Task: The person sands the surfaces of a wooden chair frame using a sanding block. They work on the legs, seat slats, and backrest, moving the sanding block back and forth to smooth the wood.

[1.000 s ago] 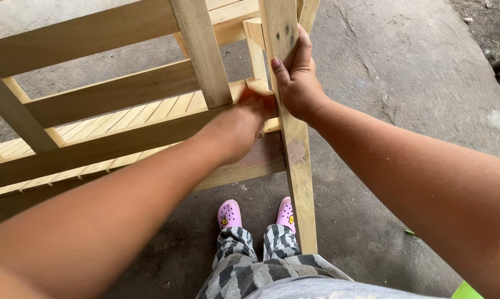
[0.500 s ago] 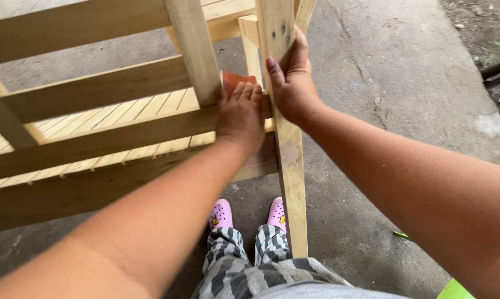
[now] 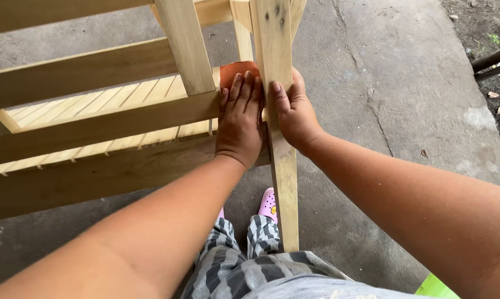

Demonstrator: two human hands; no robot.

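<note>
A bare wooden frame of pale slats (image 3: 95, 119) lies in front of me, with an upright leg (image 3: 277, 50) at its right end. My left hand (image 3: 240, 119) presses a reddish-brown sheet of sandpaper (image 3: 234, 71) flat against the wood just left of that leg; the sheet sticks out past my fingertips. My right hand (image 3: 295, 113) wraps around the leg from the right, fingers curled over its front face, right beside my left hand.
Grey concrete floor (image 3: 382, 99) spreads under and right of the frame. My pink shoes (image 3: 268, 202) and striped trousers (image 3: 244, 266) are below. Dirt with a dark pole (image 3: 493, 58) lies at the far right. A bright green thing (image 3: 435, 288) shows at the bottom edge.
My left hand has slid up and to the right along the rail, carrying the sandpaper further toward the leg. My right hand stays on the leg, now lower in view.
</note>
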